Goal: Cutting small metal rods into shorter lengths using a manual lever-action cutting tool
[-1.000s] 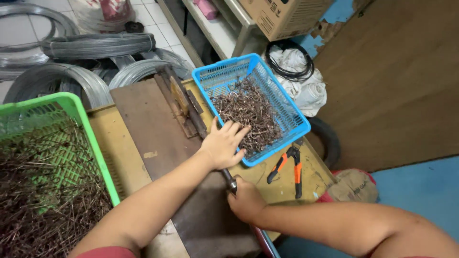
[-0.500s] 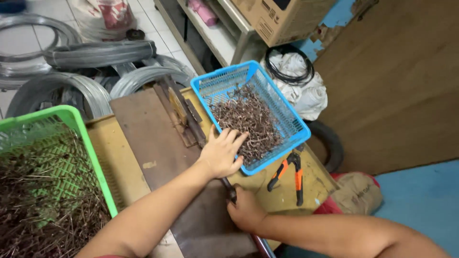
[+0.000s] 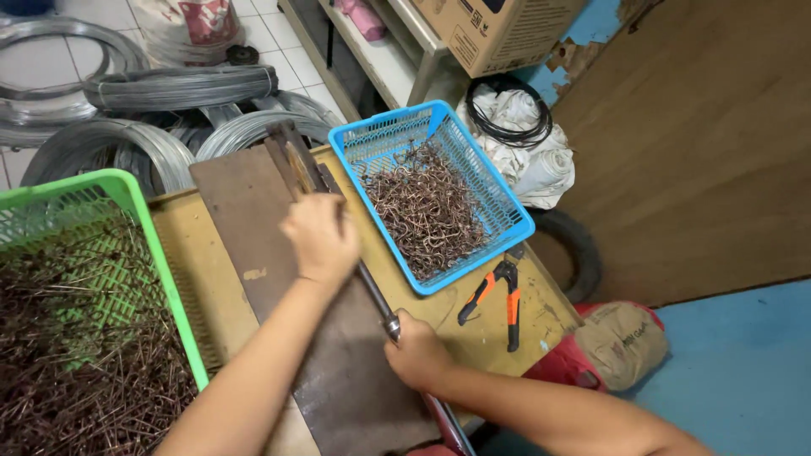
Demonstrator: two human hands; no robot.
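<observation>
My left hand (image 3: pixel 319 238) presses flat, fingers together, steadying the bender (image 3: pixel 297 165), while my right hand (image 3: pixel 416 350) grips its lever (image 3: pixel 376 297) beside the blue basket (image 3: pixel 513 221).

This is looking like a small metal workshop. Coils of steel wire (image 3: pixel 169 89) are lying on the tiled floor (image 3: pixel 279 42), and baskets of bent wire pieces (image 3: pixel 427 207) and orange-handled pliers (image 3: pixel 498 295) are sitting on a worn counter (image 3: pixel 473 325).

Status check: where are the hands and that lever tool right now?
Left hand rests atop lever. Right hand grips its handle end. Blue basket beside lever, apart.
</observation>
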